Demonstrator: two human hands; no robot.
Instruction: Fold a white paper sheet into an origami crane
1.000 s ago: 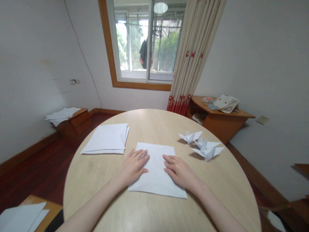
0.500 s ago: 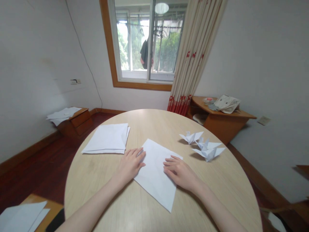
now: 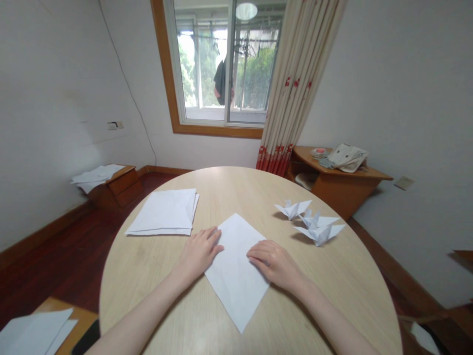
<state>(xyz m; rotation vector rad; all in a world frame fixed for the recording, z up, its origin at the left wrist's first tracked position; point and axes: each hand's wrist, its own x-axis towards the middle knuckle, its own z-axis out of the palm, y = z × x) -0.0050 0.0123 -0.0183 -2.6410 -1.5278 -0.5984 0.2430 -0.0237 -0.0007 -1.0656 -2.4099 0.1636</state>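
Note:
A white square sheet of paper [image 3: 236, 268] lies on the round wooden table [image 3: 148, 266], turned like a diamond with one corner pointing at me. My left hand [image 3: 199, 250] rests flat on the sheet's left corner, fingers stretched out. My right hand [image 3: 273, 261] presses on the right corner with its fingers together and slightly curled. Neither hand lifts the sheet.
A stack of white sheets [image 3: 164, 212] lies at the table's left. Three folded paper cranes [image 3: 312, 224] sit at the right. Beyond are a low cabinet with papers [image 3: 107, 180], a corner desk with a bag [image 3: 343, 170], a window and a curtain.
Both hands have turned the sheet from lying square to me into a diamond. The hands stayed near its left and right sides.

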